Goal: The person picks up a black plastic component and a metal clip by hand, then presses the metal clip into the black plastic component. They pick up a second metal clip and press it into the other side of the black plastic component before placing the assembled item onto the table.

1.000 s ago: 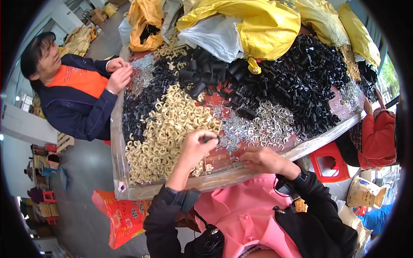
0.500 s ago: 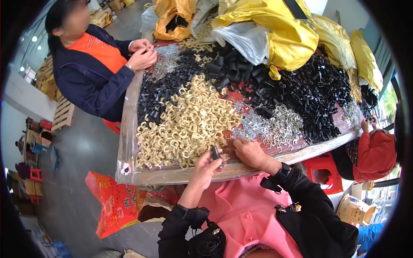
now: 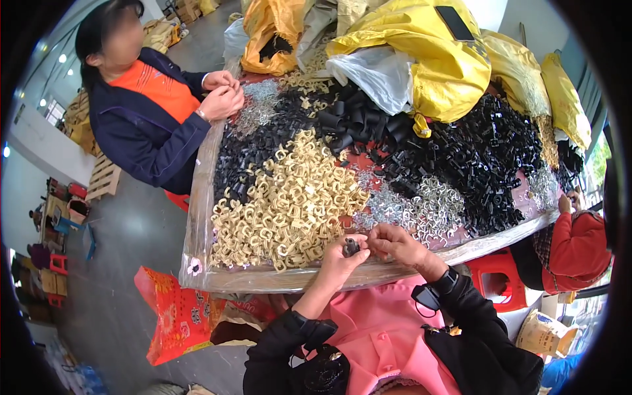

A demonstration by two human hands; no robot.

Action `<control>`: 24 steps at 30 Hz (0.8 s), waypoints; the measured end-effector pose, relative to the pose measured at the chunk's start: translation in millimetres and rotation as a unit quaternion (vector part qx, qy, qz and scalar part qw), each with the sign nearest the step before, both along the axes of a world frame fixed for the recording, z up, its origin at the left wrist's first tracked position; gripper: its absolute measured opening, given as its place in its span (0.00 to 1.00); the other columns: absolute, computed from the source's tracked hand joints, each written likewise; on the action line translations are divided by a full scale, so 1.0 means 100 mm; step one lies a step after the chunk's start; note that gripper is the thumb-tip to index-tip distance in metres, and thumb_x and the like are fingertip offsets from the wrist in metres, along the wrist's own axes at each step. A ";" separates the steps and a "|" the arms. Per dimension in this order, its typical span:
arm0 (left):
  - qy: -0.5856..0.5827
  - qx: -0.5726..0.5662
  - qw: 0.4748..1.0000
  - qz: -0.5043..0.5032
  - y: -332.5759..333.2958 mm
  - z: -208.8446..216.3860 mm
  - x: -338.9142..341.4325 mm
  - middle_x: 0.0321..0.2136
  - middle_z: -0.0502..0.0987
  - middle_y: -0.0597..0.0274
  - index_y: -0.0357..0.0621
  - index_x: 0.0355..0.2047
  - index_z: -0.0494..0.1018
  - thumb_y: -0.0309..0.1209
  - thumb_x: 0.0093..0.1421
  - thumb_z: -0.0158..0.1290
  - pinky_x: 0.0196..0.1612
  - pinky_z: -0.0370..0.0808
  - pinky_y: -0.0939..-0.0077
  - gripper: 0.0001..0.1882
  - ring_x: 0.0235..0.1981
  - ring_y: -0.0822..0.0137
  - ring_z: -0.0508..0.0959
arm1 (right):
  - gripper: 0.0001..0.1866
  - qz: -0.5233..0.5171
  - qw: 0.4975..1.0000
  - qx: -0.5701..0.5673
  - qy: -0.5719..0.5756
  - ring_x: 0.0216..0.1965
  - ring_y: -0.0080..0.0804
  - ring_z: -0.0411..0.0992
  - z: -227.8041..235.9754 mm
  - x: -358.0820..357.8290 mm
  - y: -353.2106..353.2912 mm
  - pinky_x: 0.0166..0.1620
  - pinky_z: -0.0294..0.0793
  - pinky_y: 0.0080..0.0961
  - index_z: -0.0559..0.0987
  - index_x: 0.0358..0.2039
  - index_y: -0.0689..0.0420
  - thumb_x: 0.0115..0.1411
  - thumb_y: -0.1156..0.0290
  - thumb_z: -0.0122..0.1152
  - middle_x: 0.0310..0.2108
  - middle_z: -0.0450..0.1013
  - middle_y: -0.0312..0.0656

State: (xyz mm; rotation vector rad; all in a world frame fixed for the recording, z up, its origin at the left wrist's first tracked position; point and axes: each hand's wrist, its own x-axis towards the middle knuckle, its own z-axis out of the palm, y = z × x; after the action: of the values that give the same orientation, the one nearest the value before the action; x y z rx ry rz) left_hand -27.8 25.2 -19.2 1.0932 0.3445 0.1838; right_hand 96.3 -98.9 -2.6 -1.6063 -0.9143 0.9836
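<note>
My left hand is closed round a small black cylindrical part whose end faces up, above the table's near edge. Close beside it, my right hand has thumb and fingertips pinched together; anything between them is too small to make out. Beyond my left hand spreads a heap of cream-coloured U-shaped pieces. Silver curved clips lie past my right hand, next to small grey metal bits.
Black parts cover the right side of the table. Yellow sacks and a phone sit at the back. A co-worker in a dark jacket works at the left edge, another in a red sleeve at the right. A red stool stands nearby.
My left hand has moved right with the black part, which now tilts end-up. My right hand has lifted off the small metal bits and come beside the left.
</note>
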 end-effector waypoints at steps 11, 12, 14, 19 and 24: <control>0.017 0.056 0.998 -0.013 -0.20 0.05 0.38 0.22 0.72 0.67 0.35 0.29 0.70 0.23 0.50 0.52 0.28 0.69 0.86 0.06 0.25 0.78 0.72 | 0.06 -0.044 0.949 0.110 0.292 0.21 0.16 0.64 -0.05 0.18 -0.26 0.27 0.63 0.11 0.63 0.35 0.58 0.57 0.72 0.46 0.25 0.68 0.34; 0.019 0.057 0.998 -0.020 -0.20 0.05 0.41 0.22 0.72 0.67 0.35 0.29 0.70 0.23 0.50 0.52 0.28 0.69 0.86 0.06 0.25 0.78 0.72 | 0.06 -0.038 0.952 0.110 0.283 0.22 0.16 0.64 -0.06 0.19 -0.27 0.27 0.63 0.12 0.63 0.36 0.58 0.57 0.72 0.46 0.25 0.68 0.34; 0.023 0.040 0.999 -0.027 -0.19 0.06 0.44 0.22 0.71 0.67 0.36 0.28 0.69 0.23 0.50 0.52 0.27 0.69 0.87 0.05 0.25 0.78 0.72 | 0.07 -0.021 0.958 0.109 0.265 0.22 0.16 0.65 -0.07 0.21 -0.28 0.28 0.64 0.12 0.63 0.36 0.58 0.58 0.72 0.45 0.26 0.68 0.34; 0.031 0.079 0.996 -0.015 -0.21 -0.01 0.47 0.21 0.70 0.68 0.36 0.26 0.70 0.23 0.49 0.53 0.25 0.66 0.88 0.04 0.22 0.80 0.69 | 0.06 -0.026 0.961 0.089 0.262 0.24 0.17 0.67 -0.05 0.24 -0.29 0.29 0.64 0.12 0.63 0.37 0.58 0.58 0.72 0.43 0.26 0.68 0.34; 0.020 0.133 0.991 0.011 -0.19 -0.11 0.47 0.21 0.70 0.69 0.38 0.25 0.70 0.23 0.48 0.54 0.23 0.63 0.88 0.04 0.19 0.81 0.66 | 0.06 -0.023 0.969 0.085 0.231 0.27 0.18 0.69 -0.12 0.23 -0.26 0.29 0.64 0.12 0.63 0.37 0.58 0.59 0.72 0.42 0.26 0.69 0.35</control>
State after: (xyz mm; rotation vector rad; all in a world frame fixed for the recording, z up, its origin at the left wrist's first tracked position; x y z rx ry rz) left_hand 19.2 6.4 -30.3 1.3586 0.3763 0.2329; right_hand 119.5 -125.1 -14.5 -1.1770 -0.6162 1.1496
